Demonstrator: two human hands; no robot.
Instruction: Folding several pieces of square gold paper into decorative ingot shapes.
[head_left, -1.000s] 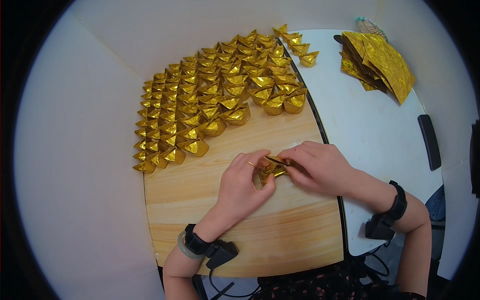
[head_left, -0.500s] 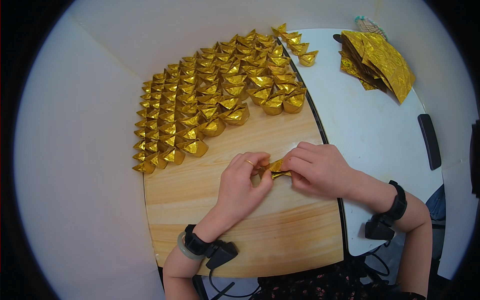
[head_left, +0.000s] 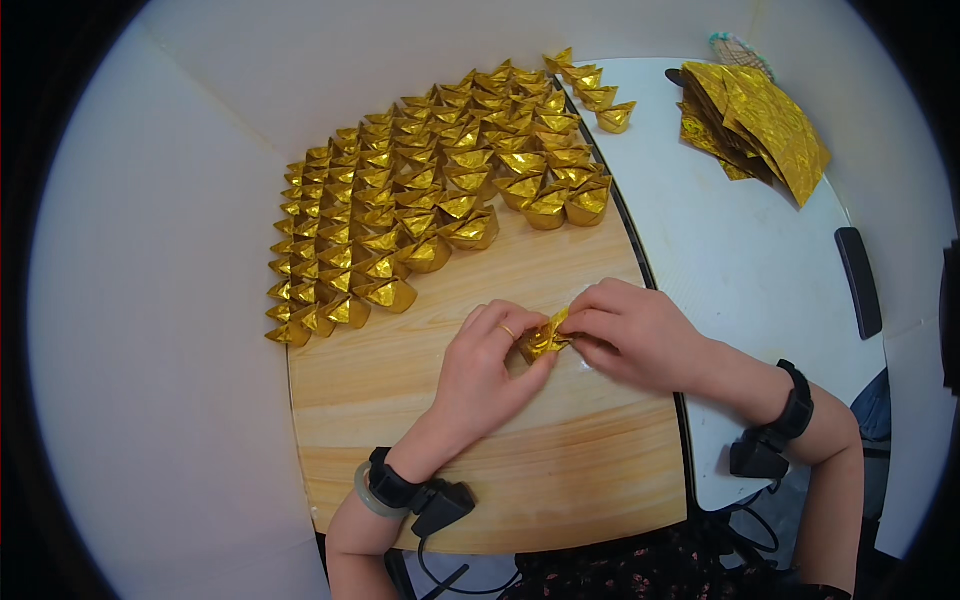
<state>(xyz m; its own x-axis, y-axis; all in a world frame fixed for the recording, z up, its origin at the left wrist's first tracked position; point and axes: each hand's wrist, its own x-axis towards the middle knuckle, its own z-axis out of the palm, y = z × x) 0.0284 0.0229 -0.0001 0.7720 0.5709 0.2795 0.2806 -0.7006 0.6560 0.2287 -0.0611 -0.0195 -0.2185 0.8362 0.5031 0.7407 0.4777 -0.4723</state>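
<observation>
Just right of the frame's centre, the left hand [head_left: 482, 365] pinches the left side of a gold foil piece [head_left: 543, 341] between thumb and fingers, seemingly to steady it, while the right hand [head_left: 640, 335] pinches its right end, probably for finer control. Foil boat shapes [head_left: 420, 178] crowd the upper left in rows, presumably saving working room; foil sheets [head_left: 760, 120] lie stacked upper right.

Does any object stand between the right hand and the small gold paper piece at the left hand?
Nothing visible does: the right hand touches the gold paper piece directly, while the left hand holds its other side. The rows of folded gold pieces stand farther away, beyond both hands.
</observation>
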